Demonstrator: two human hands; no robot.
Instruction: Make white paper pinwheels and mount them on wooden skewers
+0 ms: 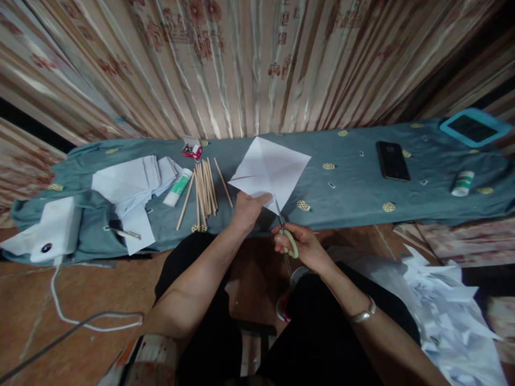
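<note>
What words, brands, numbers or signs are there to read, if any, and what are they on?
None is clear enough to quote.
Curtain: red character-like marks, too blurred.
Left tube: green label, too blurred.
Right tube: green label, too blurred.
Red box: any print too small.
Black phone: faint screen marks, too small.

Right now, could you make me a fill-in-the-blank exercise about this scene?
The right hand holds pale-green-handled metal ____.
The square white paper sheet is held by the ____.
The black rectangular phone lies to the picture's ____ of that sheet.

Missing words: scissors; left hand; right.
</note>
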